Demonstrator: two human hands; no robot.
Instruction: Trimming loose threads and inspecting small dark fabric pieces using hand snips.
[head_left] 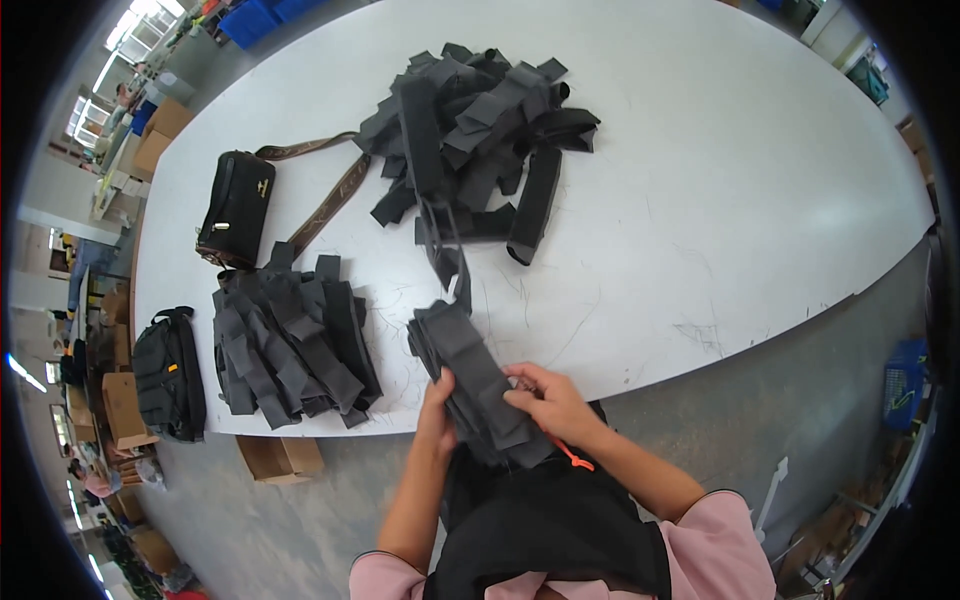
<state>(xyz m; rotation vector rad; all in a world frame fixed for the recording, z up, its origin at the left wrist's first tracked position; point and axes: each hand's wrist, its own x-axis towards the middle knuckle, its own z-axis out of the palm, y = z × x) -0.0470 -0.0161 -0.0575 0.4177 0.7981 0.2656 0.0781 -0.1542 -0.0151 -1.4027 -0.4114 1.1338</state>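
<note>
A stack of dark grey fabric strips [470,365] is held at the table's near edge, close to my body. My left hand [437,410] grips its left side, thumb on top. On its right side my right hand [550,402] has thumb and fingers closed at the edge; part of the fingers is hidden. A thin dark strap [448,265] runs from the far end of the stack up to a large loose pile of dark grey fabric pieces [480,115]. An orange cord [575,458] hangs just below my right wrist.
Left on the white table [690,210] lies another pile of strips [290,345]. Behind it stands a black bag [238,208] with a brown strap [330,205]. A black backpack [168,375] sits at the left edge. An open cardboard box [280,460] is on the floor.
</note>
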